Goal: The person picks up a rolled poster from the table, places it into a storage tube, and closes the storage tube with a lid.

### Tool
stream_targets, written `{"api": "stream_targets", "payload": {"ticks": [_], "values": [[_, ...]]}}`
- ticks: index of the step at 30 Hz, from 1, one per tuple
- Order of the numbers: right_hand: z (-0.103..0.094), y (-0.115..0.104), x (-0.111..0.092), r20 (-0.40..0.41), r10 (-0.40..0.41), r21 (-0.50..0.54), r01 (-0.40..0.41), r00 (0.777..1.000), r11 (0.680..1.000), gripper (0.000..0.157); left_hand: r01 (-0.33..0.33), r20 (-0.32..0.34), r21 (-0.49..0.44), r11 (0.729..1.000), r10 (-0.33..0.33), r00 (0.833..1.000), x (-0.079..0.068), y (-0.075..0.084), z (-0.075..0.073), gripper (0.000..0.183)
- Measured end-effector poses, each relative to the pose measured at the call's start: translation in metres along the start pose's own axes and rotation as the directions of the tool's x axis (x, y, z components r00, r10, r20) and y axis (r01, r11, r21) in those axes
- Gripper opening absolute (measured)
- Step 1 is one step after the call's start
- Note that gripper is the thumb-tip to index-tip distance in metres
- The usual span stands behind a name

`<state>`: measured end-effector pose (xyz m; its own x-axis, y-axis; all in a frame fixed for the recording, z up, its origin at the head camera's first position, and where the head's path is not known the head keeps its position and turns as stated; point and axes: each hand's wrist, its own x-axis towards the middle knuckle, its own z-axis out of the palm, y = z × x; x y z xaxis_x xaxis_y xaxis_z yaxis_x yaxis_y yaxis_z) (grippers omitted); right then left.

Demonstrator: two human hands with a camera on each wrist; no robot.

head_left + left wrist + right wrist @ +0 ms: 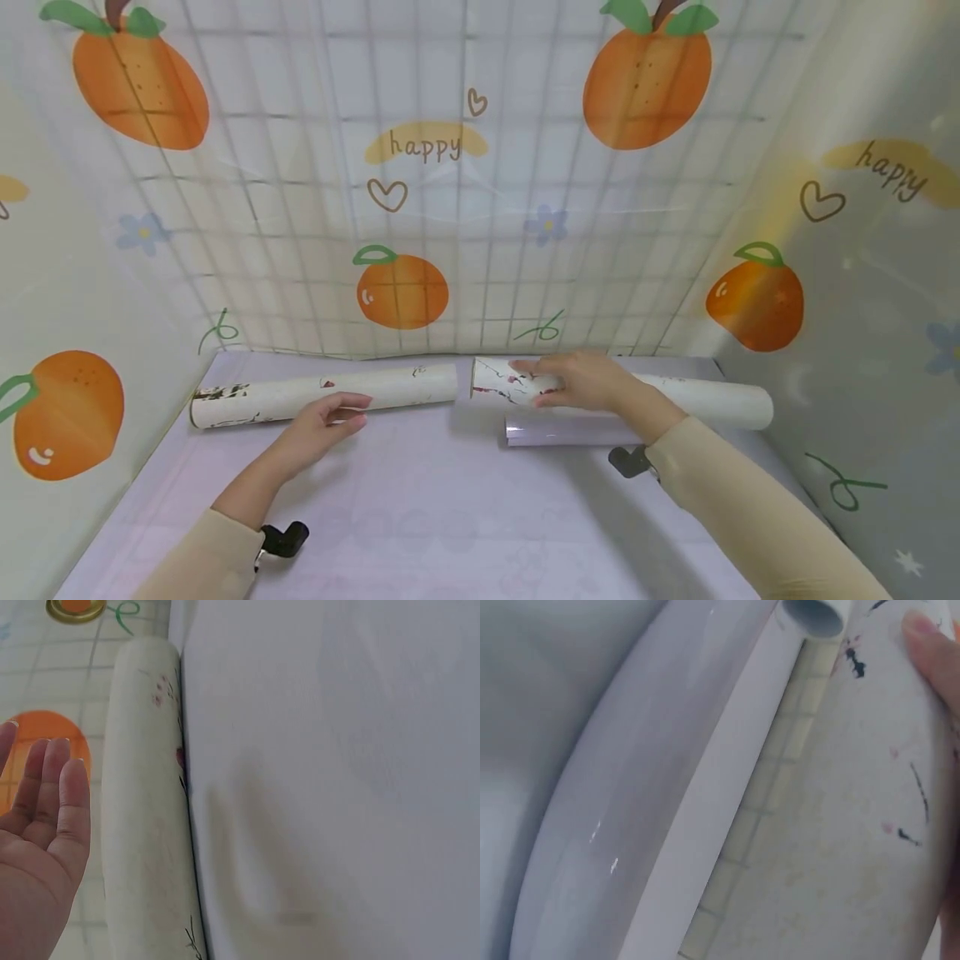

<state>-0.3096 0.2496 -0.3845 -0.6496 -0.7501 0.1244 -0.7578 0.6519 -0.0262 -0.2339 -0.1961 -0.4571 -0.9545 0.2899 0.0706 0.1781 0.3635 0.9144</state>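
Along the back of the table lie two white rolls printed with dark and red floral marks. My left hand [307, 435] is beside the left patterned roll [397, 387], its fingers loosely bent and holding nothing. In the left wrist view, the palm and fingers of this hand show apart from the roll [146, 802]. My right hand [588, 383] grips the right patterned roll [712, 402] near its left end, fingers over the top and thumb on the near side. A shorter glossy lilac roll [566, 431] lies just in front, partly hidden by my right forearm.
A pale lilac cloth [450, 517] covers the table. Behind it hangs a translucent curtain [480, 225] with orange prints over a wire grid, and more printed curtain [885, 333] closes the right side. Both sleeves carry a black wrist camera [285, 539].
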Motion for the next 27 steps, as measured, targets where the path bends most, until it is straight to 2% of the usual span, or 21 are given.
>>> {"api": "stream_targets", "payload": {"ticks": [5, 11, 16, 21, 27], "values": [[0.006, 0.011, 0.009, 0.024, 0.041, 0.053, -0.042, 0.999, 0.998, 0.072, -0.004, -0.015, 0.02, 1.0, 0.004, 1.0, 0.0, -0.007, -0.006, 0.038], [0.019, 0.025, 0.016, 0.073, 0.113, 0.069, -0.118, 0.991, 0.991, 0.073, 0.009, -0.035, 0.037, 0.999, -0.008, 0.999, 0.003, -0.016, -0.013, 0.043], [0.028, 0.031, 0.017, 0.083, 0.142, 0.103, -0.15, 0.986, 0.983, 0.073, -0.009, -0.069, 0.056, 0.998, 0.013, 0.998, 0.006, -0.022, -0.023, 0.045], [0.038, 0.037, 0.018, 0.082, 0.159, 0.133, -0.168, 0.984, 0.977, 0.073, -0.007, -0.162, 0.098, 0.995, 0.022, 0.987, 0.013, -0.026, -0.037, 0.043], [0.047, 0.042, 0.02, 0.095, 0.174, 0.163, -0.188, 0.98, 0.969, 0.074, 0.032, -0.274, 0.156, 0.987, 0.012, 0.962, 0.02, -0.025, -0.055, 0.04]]}}
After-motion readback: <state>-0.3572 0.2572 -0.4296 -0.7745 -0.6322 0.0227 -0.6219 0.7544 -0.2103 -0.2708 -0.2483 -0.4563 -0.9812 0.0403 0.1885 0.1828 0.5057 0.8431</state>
